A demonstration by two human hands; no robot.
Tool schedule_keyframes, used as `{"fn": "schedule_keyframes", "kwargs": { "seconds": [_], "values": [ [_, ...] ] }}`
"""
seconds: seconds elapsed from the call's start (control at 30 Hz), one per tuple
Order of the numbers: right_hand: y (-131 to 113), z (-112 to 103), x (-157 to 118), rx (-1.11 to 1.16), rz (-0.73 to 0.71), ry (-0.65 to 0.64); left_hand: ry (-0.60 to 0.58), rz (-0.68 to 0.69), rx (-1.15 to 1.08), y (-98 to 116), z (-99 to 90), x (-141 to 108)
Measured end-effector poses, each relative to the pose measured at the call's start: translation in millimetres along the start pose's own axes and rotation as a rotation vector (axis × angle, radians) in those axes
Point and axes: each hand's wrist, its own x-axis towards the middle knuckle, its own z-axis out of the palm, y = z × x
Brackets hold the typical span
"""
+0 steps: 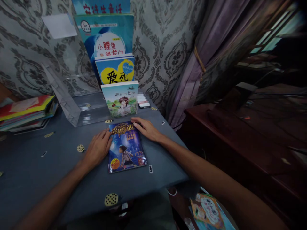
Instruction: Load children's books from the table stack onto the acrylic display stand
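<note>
A blue comic-style book (127, 148) with gold title lettering lies face up on the grey-blue tabletop, in front of a clear plastic stand. Along its left edge rests my left hand (99, 146), palm down, fingertips touching the cover's side. My right hand (145, 128) reaches over from the right, its fingers stretched out at the book's upper right corner. Just behind the book, a thin green-and-white book (122, 100) leans upright in the stand. A blue-and-yellow book (116, 72) and a taller teal book (105, 35) rise in tiers behind it.
The clear stand's side panel (63, 92) is left of the upright books. A pile of books (26, 110) lies at the table's far left. Beyond the table's right edge are a purple curtain (189, 70) and a dark red cabinet (230, 137). More books (208, 212) lie below.
</note>
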Motion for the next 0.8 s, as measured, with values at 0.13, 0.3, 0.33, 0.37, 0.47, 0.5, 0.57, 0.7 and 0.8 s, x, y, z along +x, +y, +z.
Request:
{"fn": "schedule_keyframes", "kwargs": {
  "seconds": [0.13,0.3,0.33,0.37,0.47,0.5,0.57,0.7,0.8],
  "values": [
    [3,-2,5,0.080,0.023,0.038,0.027,0.053,0.000,-2,-2.7,7],
    [8,-4,9,0.157,0.038,0.072,-0.020,0.224,-0.100,11,1.4,26],
    [9,-4,9,0.156,0.034,0.071,-0.044,0.260,-0.121,16,4.5,30],
    [9,-3,9,0.147,0.024,0.068,-0.067,0.290,-0.136,20,8.0,34],
    [10,-3,8,0.095,-0.013,0.055,-0.107,0.340,-0.147,32,16.3,39],
    [10,-2,7,0.080,-0.021,0.048,-0.119,0.353,-0.148,35,17.0,39],
    [10,-2,7,0.067,-0.025,0.035,-0.159,0.384,-0.164,40,14.1,34],
    [9,-2,6,0.068,-0.014,0.028,-0.279,0.454,-0.214,52,-3.1,17],
    [8,-2,6,0.056,-0.012,0.032,-0.372,0.491,-0.239,61,-14.1,5]
  ]
}}
